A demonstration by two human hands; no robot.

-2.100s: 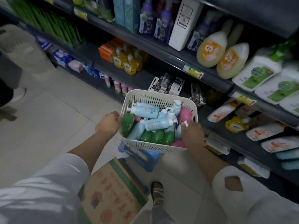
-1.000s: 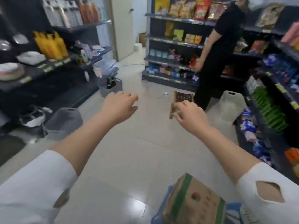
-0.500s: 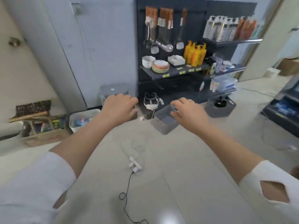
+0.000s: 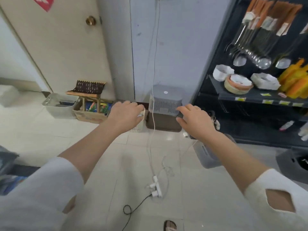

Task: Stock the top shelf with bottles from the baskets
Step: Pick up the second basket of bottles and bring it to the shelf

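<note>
Baskets are sitting against the wall ahead of me: a grey slatted basket is resting upside down on a brown basket. A small white basket is peeking out just left of them, mostly hidden behind my left hand. I am holding both hands out, palms down, with the fingers loosely curled and gripping nothing. The left hand is hovering in front of the white basket, and I cannot tell whether it is touching it. My right hand is reaching towards the lower right corner of the grey slatted basket, fingertips close to it, though the blur is keeping me from judging contact. Further left along the wall a pale basket is standing beside a cardboard box of colourful packets, with a bristled brush propped above the box. A light grey basket is lying on the floor under my right forearm, and a dark grey basket is showing at the right edge. A white cable is hanging down the wall past the stacked baskets to a power strip on the tiled floor. To the right a dark shelf unit is carrying bowls, hanging ladles and, at its far end, orange-yellow bottles, all well apart from my hands and blurred.
</note>
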